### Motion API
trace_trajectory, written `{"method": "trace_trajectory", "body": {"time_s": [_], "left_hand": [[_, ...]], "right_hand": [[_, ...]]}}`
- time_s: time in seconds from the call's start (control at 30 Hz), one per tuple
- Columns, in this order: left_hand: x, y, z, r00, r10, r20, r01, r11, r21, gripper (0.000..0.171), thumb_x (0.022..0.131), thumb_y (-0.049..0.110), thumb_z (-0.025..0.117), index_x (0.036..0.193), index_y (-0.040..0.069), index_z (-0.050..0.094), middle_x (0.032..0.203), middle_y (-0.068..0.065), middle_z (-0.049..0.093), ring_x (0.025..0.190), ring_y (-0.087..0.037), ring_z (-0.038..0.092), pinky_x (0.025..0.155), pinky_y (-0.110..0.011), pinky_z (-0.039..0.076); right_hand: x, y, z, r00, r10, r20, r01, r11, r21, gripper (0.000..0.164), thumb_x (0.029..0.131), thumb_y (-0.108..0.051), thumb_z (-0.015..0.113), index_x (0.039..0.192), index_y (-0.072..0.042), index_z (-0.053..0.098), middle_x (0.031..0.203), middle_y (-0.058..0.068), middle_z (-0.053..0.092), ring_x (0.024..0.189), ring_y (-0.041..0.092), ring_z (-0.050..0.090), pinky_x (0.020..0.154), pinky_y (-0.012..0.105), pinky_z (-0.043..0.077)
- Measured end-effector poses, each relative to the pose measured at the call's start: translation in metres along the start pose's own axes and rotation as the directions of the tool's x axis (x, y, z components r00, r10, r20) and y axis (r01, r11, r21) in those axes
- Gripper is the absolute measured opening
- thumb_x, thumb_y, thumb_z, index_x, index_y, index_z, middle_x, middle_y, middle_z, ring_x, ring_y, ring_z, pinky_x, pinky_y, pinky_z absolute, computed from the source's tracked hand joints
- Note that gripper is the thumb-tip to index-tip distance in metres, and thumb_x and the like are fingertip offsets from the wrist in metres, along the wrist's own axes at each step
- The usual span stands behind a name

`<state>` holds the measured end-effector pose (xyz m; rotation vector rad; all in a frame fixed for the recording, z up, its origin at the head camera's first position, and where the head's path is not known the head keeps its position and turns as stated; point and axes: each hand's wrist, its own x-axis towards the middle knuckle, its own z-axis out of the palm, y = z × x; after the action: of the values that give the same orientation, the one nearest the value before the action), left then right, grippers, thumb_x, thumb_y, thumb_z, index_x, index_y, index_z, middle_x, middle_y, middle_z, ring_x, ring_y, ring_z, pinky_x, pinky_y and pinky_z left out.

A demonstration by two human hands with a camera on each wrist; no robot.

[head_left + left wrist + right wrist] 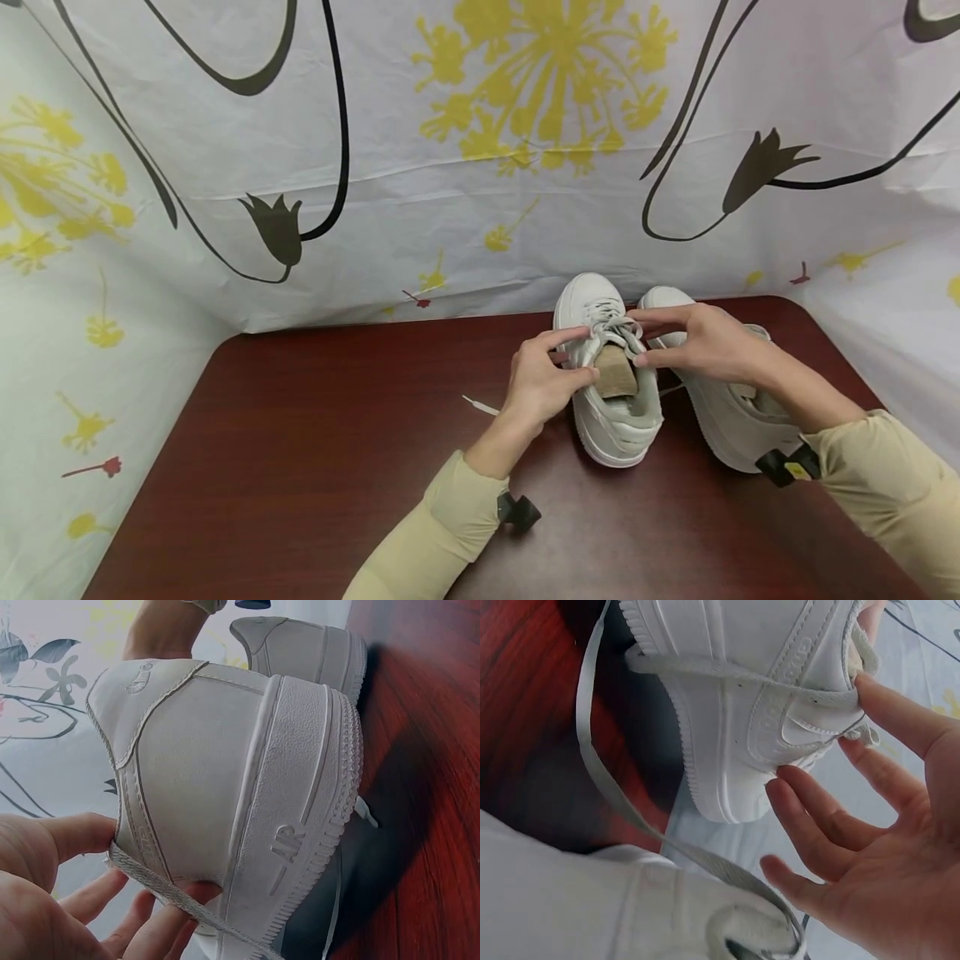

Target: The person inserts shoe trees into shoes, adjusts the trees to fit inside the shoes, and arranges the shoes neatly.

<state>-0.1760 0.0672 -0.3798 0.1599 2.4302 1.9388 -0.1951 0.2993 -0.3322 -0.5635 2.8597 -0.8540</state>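
A white lace-up sneaker (600,417) stands on the table, toe toward the back, a tan patch showing in its opening. My left hand (540,379) is at its left side. In the left wrist view, the thumb touches the collar edge, and a flat white shoelace (180,896) runs across the fingers. On the other side, my right hand (705,342) has its thumb at the collar and its fingers extended along the laced part. A lace loop (866,735) shows by these fingers in the right wrist view. Part of the lacing is hidden.
A second white sneaker (720,417) stands close on the right, partly under my right forearm. One lace tip (480,406) lies on the dark red table (300,467) to the left. Behind the table hangs a white patterned cloth (420,192).
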Motion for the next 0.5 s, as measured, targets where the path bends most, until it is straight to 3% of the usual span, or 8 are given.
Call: {"method": "trace_trajectory", "body": {"time_s": [0.17, 0.23, 0.37, 0.5], "left_hand": [[-0.001, 0.002, 0.006, 1.0, -0.011, -0.007, 0.011, 1.0, -0.005, 0.05, 0.069, 0.001, 0.084, 0.112, 0.026, 0.077, 0.12, 0.012, 0.067, 0.1, -0.02, 0.067, 0.067, -0.021, 0.055], [-0.001, 0.002, 0.008, 1.0, -0.009, -0.011, 0.009, 1.0, 0.0, 0.05, 0.069, 0.001, 0.084, 0.112, 0.026, 0.078, 0.119, 0.011, 0.067, 0.099, -0.019, 0.067, 0.066, -0.021, 0.054], [0.0, 0.003, 0.013, 1.0, 0.001, -0.02, -0.001, 1.0, 0.013, 0.049, 0.069, 0.001, 0.084, 0.111, 0.026, 0.078, 0.118, 0.011, 0.067, 0.098, -0.02, 0.067, 0.065, -0.02, 0.054], [0.001, 0.002, 0.018, 1.0, -0.01, -0.028, 0.011, 1.0, 0.015, 0.049, 0.069, 0.003, 0.084, 0.11, 0.028, 0.078, 0.117, 0.014, 0.067, 0.099, -0.02, 0.065, 0.065, -0.021, 0.053]], "right_hand": [[-0.002, 0.002, -0.006, 1.0, 0.014, 0.005, -0.013, 0.999, -0.047, 0.065, 0.081, -0.042, 0.082, 0.138, -0.02, 0.062, 0.114, 0.008, 0.072, 0.105, 0.023, 0.062, 0.074, 0.03, 0.047], [-0.003, 0.004, -0.007, 1.0, 0.015, 0.012, -0.014, 0.999, -0.046, 0.065, 0.08, -0.043, 0.082, 0.137, -0.02, 0.062, 0.108, 0.009, 0.072, 0.086, 0.017, 0.063, 0.068, 0.029, 0.046], [-0.002, 0.008, -0.009, 1.0, -0.005, 0.011, 0.006, 0.998, -0.056, 0.063, 0.079, -0.042, 0.083, 0.135, -0.02, 0.064, 0.104, 0.006, 0.072, 0.062, 0.009, 0.047, 0.061, 0.025, 0.041], [-0.001, 0.011, -0.011, 1.0, -0.024, 0.0, 0.024, 0.996, -0.083, 0.06, 0.079, -0.042, 0.084, 0.132, -0.02, 0.067, 0.115, 0.004, 0.072, 0.076, 0.012, 0.053, 0.066, 0.023, 0.043]]}}
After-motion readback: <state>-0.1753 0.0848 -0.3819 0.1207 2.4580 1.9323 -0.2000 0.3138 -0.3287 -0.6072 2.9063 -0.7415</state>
